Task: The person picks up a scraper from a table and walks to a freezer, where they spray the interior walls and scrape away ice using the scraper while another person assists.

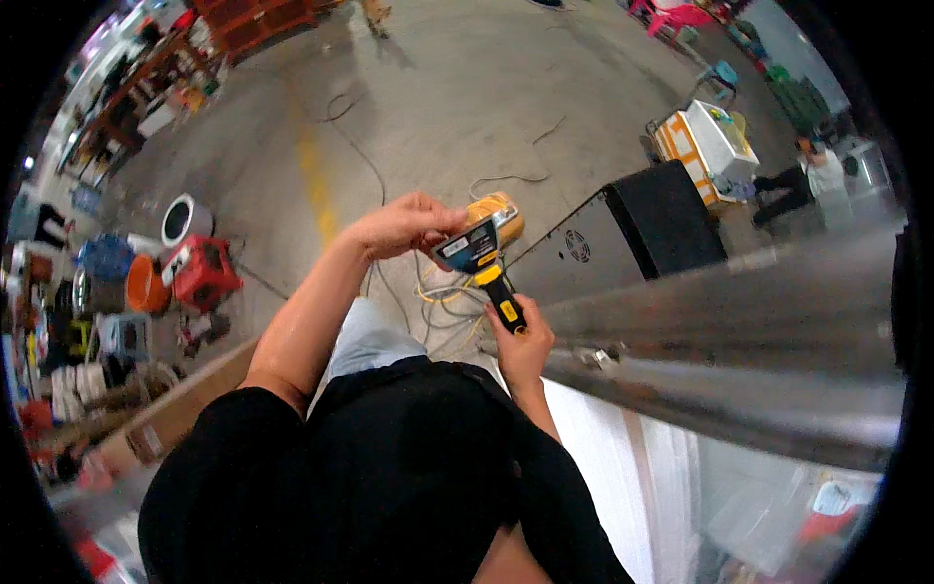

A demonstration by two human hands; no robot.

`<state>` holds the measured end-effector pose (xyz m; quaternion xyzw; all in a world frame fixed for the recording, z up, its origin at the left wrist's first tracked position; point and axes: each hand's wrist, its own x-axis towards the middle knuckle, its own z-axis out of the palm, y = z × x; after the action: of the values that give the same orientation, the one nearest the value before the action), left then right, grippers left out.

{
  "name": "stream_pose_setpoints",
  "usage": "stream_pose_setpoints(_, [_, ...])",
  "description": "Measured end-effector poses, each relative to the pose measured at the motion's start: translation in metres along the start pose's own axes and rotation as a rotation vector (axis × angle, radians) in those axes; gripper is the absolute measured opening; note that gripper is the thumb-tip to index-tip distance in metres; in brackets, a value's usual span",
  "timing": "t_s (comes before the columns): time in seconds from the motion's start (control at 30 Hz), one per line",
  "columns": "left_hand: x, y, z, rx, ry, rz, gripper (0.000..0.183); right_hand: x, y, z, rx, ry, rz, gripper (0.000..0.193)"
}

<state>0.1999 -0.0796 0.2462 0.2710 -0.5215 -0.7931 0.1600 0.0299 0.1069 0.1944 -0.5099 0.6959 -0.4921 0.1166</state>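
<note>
A scraper with a wide flat blade and a black and yellow handle is held up in front of my body. My right hand is wrapped round the lower end of its handle. My left hand is closed, its fingertips at the left side of the blade; exactly what they pinch is hard to make out. Just beyond the blade is a yellowish, rounded thing like a roll of tape. Whether my left fingers touch that roll is not clear.
Grey and yellow cables lie tangled on the floor below my hands. A black metal cabinet and a long metal surface are on the right. Crates and an orange bucket crowd the left. A person is at the far right.
</note>
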Motion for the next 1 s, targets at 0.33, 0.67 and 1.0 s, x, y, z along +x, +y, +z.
stream_pose_setpoints(0.33, [0.003,0.0,-0.251,-0.227,-0.23,-0.028,0.026,0.074,-0.037,0.192,-0.061,-0.25,0.095,0.036])
stream_pose_setpoints(0.67, [-0.061,0.01,-0.447,-0.629,-0.231,-0.015,0.026,0.193,-0.132,0.351,-0.087,-0.641,-0.089,0.032])
stream_pose_setpoints(1.0, [-0.017,0.045,-0.454,-0.691,-0.509,-0.13,0.043,0.184,-0.168,0.346,0.021,-0.486,0.261,0.033])
